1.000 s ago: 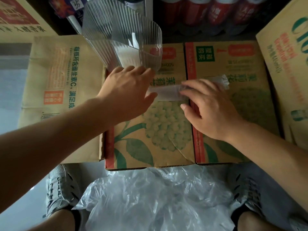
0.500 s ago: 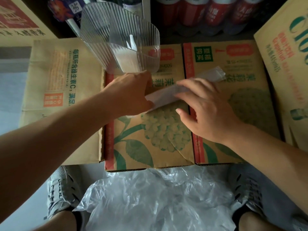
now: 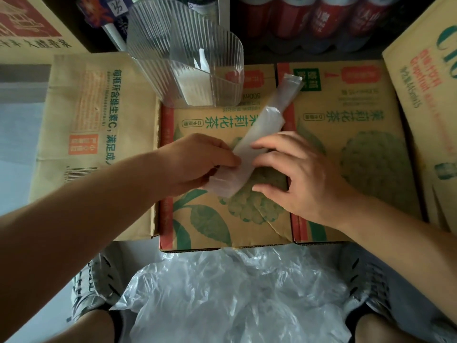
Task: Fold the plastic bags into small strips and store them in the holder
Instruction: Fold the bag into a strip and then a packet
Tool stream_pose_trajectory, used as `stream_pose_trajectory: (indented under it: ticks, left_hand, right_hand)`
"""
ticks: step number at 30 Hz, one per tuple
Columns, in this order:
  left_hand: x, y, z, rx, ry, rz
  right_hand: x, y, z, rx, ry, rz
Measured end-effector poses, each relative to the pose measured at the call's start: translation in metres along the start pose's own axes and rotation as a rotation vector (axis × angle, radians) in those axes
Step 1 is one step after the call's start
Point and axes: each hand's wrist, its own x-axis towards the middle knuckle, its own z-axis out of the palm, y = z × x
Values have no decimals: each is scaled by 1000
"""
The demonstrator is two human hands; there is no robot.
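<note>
While my left hand [image 3: 195,162] pinches the near end of the folded strip [image 3: 262,134], fingers curled round it, my right hand [image 3: 296,174] lies beside it, fingers relaxed, their tips pressing the strip's right edge onto the cardboard box [image 3: 222,219]. The strip slants away between both hands, its far end near the clear ribbed holder [image 3: 188,68] but apart from it. Loose plastic bags [image 3: 235,293] lie heaped between my knees.

Left hand [image 3: 195,164] pinches the folded bag strip [image 3: 265,122] (far end near the holder [image 3: 185,70]); right hand [image 3: 299,174] touches it.
</note>
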Motion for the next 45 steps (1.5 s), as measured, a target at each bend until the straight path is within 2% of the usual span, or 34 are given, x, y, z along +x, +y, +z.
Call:
stream_pose_trajectory:
  ticks: [2, 7, 10, 12, 14, 16, 17, 19, 25, 33, 40, 45]
  left_hand:
    - [-3, -4, 2, -202, -74, -51]
    - [-10, 1, 7, -436, -166, -103]
    - [-14, 2, 12, -463, -141, -46]
    - [-10, -9, 7, -270, -2, 171]
    - [-6, -21, -5, 171, 139, 601]
    - [-4, -30, -10, 580, 71, 854]
    - [-3, -31, -10, 687, 52, 879]
    - [-1, -34, -7, 753, 75, 864]
    - [6, -31, 2, 771, 153, 811]
    - [9, -19, 11, 690, 166, 671]
    - [16, -21, 16, 659, 210, 661]
    - [16, -17, 17, 645, 231, 626]
  right_hand:
    - [2, -6, -1, 40, 29, -47]
    - [7, -17, -5, 79, 119, -106]
    - [9, -20, -9, 167, 161, -40]
    - [7, -21, -10, 354, 159, 90]
    - [7, -22, -11, 630, 156, 287]
    - [7, -21, -10, 793, 187, 435]
    - [6, -20, -9, 847, 192, 486]
    - [7, -20, -8, 913, 179, 562]
    - [10, -15, -9, 978, 121, 651]
    - [52, 17, -13, 607, 187, 599]
    - [79, 48, -20, 218, 103, 547]
    - [87, 60, -9, 118, 85, 546]
